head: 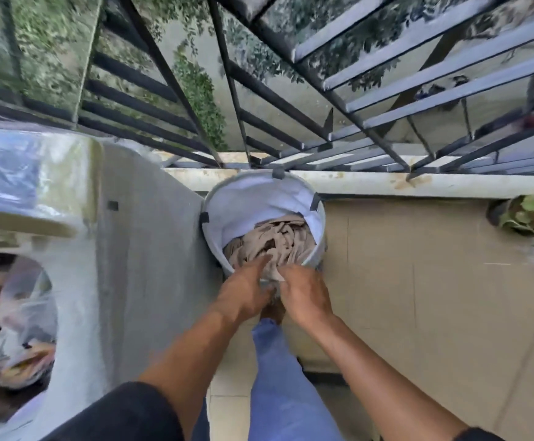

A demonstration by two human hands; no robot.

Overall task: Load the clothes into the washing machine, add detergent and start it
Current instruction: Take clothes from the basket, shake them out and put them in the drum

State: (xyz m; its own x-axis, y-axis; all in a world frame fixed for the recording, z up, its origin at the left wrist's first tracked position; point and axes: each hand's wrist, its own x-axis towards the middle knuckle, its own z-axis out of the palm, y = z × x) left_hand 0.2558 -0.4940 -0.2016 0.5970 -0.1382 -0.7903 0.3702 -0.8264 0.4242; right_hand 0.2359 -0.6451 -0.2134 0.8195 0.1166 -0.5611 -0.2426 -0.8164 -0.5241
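Narrow balcony strip viewed from above; tiled floor (pixel 418 281) bounded ahead by a pale ledge (pixel 386 183) topped with dark metal railing (pixel 291 100), trees and ground visible beyond the bars. Left side taken up by the washing machine (pixel 125 249), grey-white, wrapped in clear plastic sheeting, top opening at lower left holding blurred fabric and plastic. Open floor only to the right of the machine, a run of beige tiles toward a potted plant (pixel 526 214) in the far right corner against the ledge. Round white laundry basket (pixel 253 198) wedged between machine flank and ledge, touching the machine side, dark tabs on its rim. Beige clothes (pixel 275 240) bunched in the basket's bottom. Leg in blue trousers (pixel 278 377) and a bare foot directly below the basket's near rim. Left hand (pixel 243 291) over the near rim, index finger extended onto the beige cloth, remaining fingers loosely bent; grip on the fabric cannot be told. Right hand (pixel 303 294) just beside it, fingers curled, pinching a fold of the beige cloth at the rim. Dark sleeves on both arms at the bottom edge.
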